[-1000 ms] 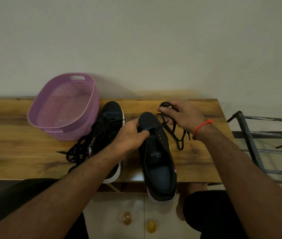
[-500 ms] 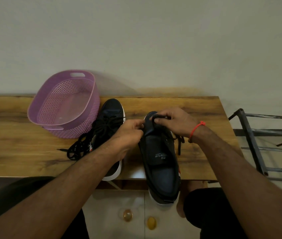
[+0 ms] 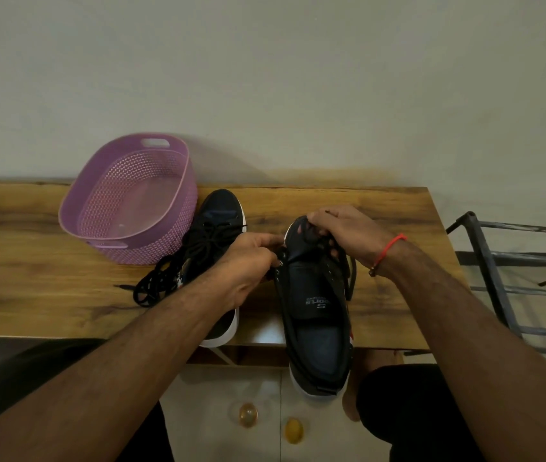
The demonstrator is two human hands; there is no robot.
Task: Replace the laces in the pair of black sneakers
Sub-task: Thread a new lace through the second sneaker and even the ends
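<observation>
Wooden table [image 3: 31, 295] — purple basket [image 3: 178, 225], laced sneaker [image 3: 218, 215], unlaced sneaker [image 3: 318, 328]

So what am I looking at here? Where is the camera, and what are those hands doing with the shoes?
There is no machine here: a person wears a wide-angle camera on the head, so you look down along both arms. On the wooden table stand a purple basket and two black sneakers. The left sneaker lies beside the basket with black laces piled loose on and beside it. The right sneaker juts over the table's near edge. The left hand pinches at its eyelet edge, and the right hand grips its toe end with a black lace hanging from it. A metal rack stands to the right.
</observation>
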